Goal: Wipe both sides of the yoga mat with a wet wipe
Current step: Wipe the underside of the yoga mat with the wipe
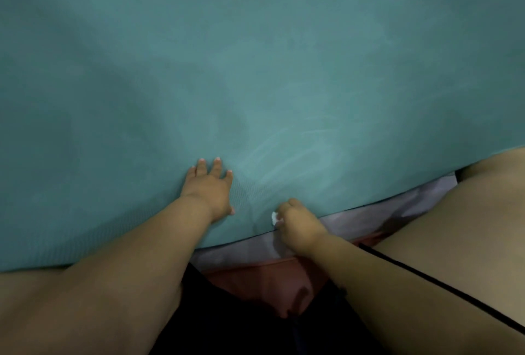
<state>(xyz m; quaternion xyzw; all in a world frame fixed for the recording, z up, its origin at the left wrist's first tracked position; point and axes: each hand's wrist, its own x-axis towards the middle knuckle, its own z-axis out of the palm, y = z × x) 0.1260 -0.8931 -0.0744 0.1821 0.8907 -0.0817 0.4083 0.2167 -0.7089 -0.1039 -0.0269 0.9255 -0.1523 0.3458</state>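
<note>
A teal yoga mat [255, 56] fills most of the head view, lying flat. My left hand [211, 185] presses on it near its front edge with the fingers spread straight. To its right, my right hand [295, 221] is curled around a small white wet wipe [274, 218], only a scrap of which shows by the knuckles. That hand sits right at the mat's near edge. Pale curved streaks mark the mat just beyond the right hand.
Below the mat's front edge lies a pale grey sheet [355, 221] and a reddish surface [264, 280]. My knees [454, 241] frame the bottom corners, with dark clothing between them.
</note>
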